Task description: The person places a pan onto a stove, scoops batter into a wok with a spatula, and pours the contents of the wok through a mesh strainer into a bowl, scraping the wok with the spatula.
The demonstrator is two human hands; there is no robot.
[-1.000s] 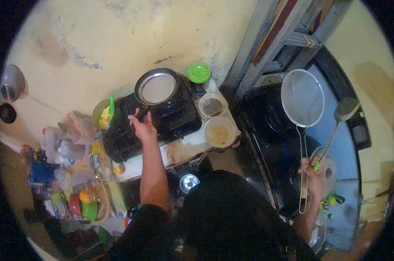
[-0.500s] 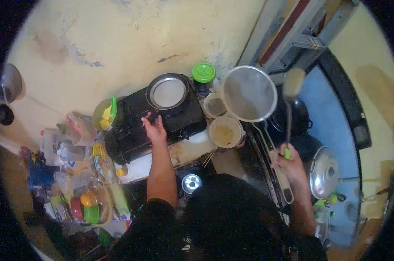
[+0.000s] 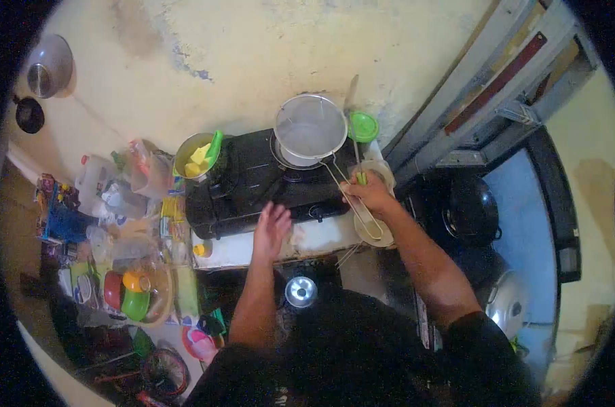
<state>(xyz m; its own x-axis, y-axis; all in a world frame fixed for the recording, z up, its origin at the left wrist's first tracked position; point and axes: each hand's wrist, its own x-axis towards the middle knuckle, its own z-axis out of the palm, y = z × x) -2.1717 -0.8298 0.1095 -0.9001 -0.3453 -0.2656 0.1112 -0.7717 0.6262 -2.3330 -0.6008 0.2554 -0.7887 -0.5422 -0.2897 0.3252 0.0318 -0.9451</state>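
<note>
My right hand [image 3: 372, 195] is closed around the wire handle of a large round mesh strainer [image 3: 310, 127] and the green handle of a long metal spatula [image 3: 352, 98]. The strainer's mesh bowl is over a round pan [image 3: 278, 157] on the black gas stove [image 3: 250, 169] and hides most of it; whether they touch, I cannot tell. Behind the strainer, the spatula's blade points toward the wall. Nothing is in my left hand [image 3: 272, 227], which is open with fingers apart at the stove's front edge. Partly under my right hand and the strainer handle are pale tubs [image 3: 383, 233].
A pot [image 3: 185, 152] with yellow pieces and a green handle stands left of the stove. The green-lidded jar [image 3: 364, 127] is at the back right. Plastic containers [image 3: 107, 180] crowd the left side. Dark pots [image 3: 472, 209] and a silver lid [image 3: 508, 305] are at right.
My right hand has carried the strainer and spatula leftward, from beside the tubs to over the pan on the stove. My left hand has drawn back from the pan toward the stove's front.
</note>
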